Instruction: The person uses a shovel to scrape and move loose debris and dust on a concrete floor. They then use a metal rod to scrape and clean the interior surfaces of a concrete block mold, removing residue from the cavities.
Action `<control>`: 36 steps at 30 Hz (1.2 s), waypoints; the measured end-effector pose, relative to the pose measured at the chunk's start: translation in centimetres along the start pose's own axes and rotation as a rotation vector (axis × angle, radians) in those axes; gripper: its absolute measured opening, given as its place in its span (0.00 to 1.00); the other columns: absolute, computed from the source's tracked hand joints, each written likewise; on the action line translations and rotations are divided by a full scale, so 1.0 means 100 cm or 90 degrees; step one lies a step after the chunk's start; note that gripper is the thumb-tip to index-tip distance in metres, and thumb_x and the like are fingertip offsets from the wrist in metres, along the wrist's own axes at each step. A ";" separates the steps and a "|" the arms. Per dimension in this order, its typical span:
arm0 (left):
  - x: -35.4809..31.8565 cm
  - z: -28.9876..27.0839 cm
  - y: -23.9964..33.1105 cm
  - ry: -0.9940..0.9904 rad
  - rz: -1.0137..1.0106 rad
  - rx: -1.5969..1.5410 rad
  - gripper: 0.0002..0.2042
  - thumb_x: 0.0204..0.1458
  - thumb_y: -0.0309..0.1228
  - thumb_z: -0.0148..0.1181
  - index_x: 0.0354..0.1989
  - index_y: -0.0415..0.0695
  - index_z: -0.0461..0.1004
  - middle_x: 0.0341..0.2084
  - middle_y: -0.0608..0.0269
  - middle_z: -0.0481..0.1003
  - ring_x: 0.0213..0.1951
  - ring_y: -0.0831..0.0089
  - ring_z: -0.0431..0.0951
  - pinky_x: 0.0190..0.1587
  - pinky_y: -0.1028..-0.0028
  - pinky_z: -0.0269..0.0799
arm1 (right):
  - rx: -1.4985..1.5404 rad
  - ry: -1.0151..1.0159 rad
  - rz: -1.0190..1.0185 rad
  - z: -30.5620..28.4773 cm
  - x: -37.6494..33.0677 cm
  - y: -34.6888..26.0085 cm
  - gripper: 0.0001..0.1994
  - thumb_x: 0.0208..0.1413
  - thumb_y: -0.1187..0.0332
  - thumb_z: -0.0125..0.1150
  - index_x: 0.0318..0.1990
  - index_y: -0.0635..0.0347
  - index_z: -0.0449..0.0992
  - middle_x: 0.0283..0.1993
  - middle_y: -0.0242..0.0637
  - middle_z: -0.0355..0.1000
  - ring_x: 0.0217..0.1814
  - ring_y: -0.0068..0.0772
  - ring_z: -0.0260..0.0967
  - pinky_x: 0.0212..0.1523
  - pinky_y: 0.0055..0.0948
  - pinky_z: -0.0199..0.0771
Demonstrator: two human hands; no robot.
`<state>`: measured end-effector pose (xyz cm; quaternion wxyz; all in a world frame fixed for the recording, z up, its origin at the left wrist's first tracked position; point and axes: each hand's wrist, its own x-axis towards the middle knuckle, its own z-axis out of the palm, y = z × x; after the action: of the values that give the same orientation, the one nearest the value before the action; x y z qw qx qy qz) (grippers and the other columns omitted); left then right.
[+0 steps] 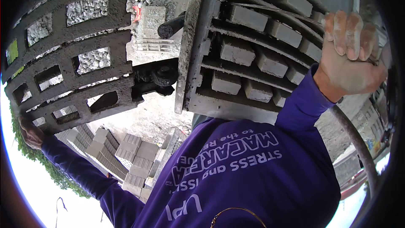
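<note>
At the far left, my left hand [31, 134] is at the near outer corner of a dark, concrete-crusted metal frame [69, 44] with rectangular openings. Its fingers are curled against the frame's edge and partly hidden. My right hand [352, 57], dusted with grey, is raised at the right. Its fingers are folded down into a closed grip, and what lies inside is mostly hidden. Beside that hand stands a metal machine section [198, 38], where rows of grey rectangular blocks [237, 52] sit between dark bars. A thin rod [274, 8] runs across them toward my right fingers.
Stacked grey concrete blocks [126, 154] stand on the ground beyond my left forearm. A dark round bar [171, 26] juts out between frame and machine. Pale pebbles [93, 61] show through the openings. A curved metal pipe [356, 143] passes below my right hand.
</note>
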<state>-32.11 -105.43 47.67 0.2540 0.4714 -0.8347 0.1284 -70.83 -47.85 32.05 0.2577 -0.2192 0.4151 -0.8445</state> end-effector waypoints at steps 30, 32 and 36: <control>-0.003 -0.001 0.001 0.065 0.022 0.020 0.18 0.60 0.45 0.46 0.44 0.46 0.75 0.37 0.57 0.78 0.38 0.62 0.79 0.40 0.64 0.73 | -0.160 -0.222 0.077 0.066 0.052 0.124 0.21 0.63 0.61 0.50 0.17 0.51 0.54 0.15 0.20 0.43 0.16 0.14 0.38 0.18 0.23 0.38; -0.002 0.006 0.004 0.066 0.026 0.013 0.17 0.60 0.45 0.46 0.43 0.46 0.75 0.36 0.57 0.78 0.38 0.62 0.79 0.39 0.64 0.73 | -0.165 -0.161 0.080 0.057 0.040 0.140 0.20 0.63 0.62 0.50 0.18 0.53 0.57 0.16 0.20 0.44 0.16 0.15 0.39 0.18 0.23 0.40; -0.001 0.013 0.013 0.075 0.033 0.004 0.15 0.60 0.43 0.47 0.42 0.46 0.74 0.35 0.57 0.77 0.37 0.62 0.78 0.38 0.65 0.73 | -0.076 -0.112 0.184 0.045 0.021 0.152 0.21 0.63 0.63 0.48 0.16 0.53 0.56 0.15 0.22 0.45 0.15 0.16 0.39 0.17 0.24 0.41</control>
<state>-33.57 -105.33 46.56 0.2974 0.4425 -0.8297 0.1651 -66.02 -59.76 22.49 0.3983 -0.2457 0.4677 -0.7498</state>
